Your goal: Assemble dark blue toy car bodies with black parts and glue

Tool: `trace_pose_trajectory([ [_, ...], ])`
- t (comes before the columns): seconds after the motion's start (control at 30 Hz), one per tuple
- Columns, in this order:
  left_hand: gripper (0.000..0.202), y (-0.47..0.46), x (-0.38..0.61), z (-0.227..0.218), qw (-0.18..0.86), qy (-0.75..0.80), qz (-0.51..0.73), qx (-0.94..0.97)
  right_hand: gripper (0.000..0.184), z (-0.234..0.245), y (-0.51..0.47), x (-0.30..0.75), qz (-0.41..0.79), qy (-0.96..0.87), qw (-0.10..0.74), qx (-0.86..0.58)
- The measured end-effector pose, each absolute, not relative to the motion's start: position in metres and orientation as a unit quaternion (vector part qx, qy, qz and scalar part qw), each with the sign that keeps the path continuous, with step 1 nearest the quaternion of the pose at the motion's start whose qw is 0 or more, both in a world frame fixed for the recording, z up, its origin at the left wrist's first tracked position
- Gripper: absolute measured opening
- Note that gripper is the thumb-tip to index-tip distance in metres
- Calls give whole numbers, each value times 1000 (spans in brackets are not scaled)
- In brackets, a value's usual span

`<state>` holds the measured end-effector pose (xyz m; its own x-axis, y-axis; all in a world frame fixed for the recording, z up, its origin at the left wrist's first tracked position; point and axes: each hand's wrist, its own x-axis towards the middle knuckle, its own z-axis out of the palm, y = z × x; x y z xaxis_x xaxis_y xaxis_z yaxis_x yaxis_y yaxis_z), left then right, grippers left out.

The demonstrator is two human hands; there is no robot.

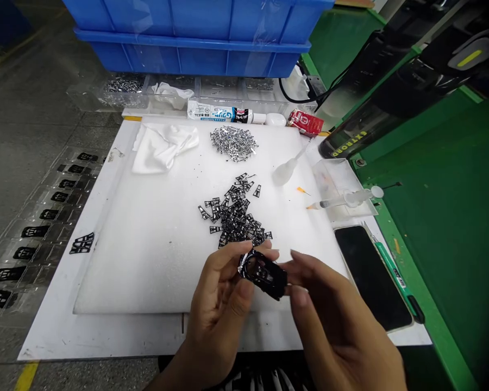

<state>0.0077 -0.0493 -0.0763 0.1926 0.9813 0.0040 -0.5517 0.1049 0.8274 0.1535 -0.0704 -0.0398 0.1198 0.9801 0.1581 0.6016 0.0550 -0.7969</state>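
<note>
1. The white foam pad point(179, 271) is your landmark. Stacked blue plastic crates point(191, 54) stand beyond its far edge, probably raised there to leave the working surface free, and a green workbench point(432, 217) runs along its right side.
2. Just past the far edge, a clear compartment tray point(122, 92) holds small silver parts, and a tube of adhesive point(215, 112) lies in front of it, within easy reach of the pad.
3. To the right of the pad are a black phone point(370, 277) and a clear plastic tray point(330, 182) with a syringe point(342, 200) resting on it, seemingly kept off the foam so that its orange-tipped needle stays clean.
4. On the pad, you have a white cloth point(163, 146) at the far left, a heap of silver metal clips point(233, 143) near the far edge, and a looser heap of small black metal parts point(236, 214) at the centre, close to your hands for quick picking.
5. Your hands sit over the pad's near edge, holding a glossy black ring-shaped part point(264, 274) up off the foam, perhaps to see it better.
6. Your left hand point(218, 304) has its fingers closed on the part's left end in a firm pinch.
7. Your right hand point(334, 320) is partly open, its fingertips point(295, 258) right at the part's other end; you cannot tell whether they grip it.
</note>
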Motion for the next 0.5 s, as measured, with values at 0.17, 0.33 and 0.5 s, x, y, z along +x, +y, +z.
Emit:
trace_pose_trajectory([
  [0.17, 44, -56, 5, -76, 600, 333, 545, 482, 15, -32, -62, 151, 364, -545, 403, -639],
  [0.33, 62, -56, 6, -81, 490, 380, 566, 543, 22, -42, -66, 155, 172, -616, 404, -654],
  [0.5, 27, -50, 11, -80, 449, 437, 633, 456, 24, -50, -70, 161, 142, -613, 441, -640],
])
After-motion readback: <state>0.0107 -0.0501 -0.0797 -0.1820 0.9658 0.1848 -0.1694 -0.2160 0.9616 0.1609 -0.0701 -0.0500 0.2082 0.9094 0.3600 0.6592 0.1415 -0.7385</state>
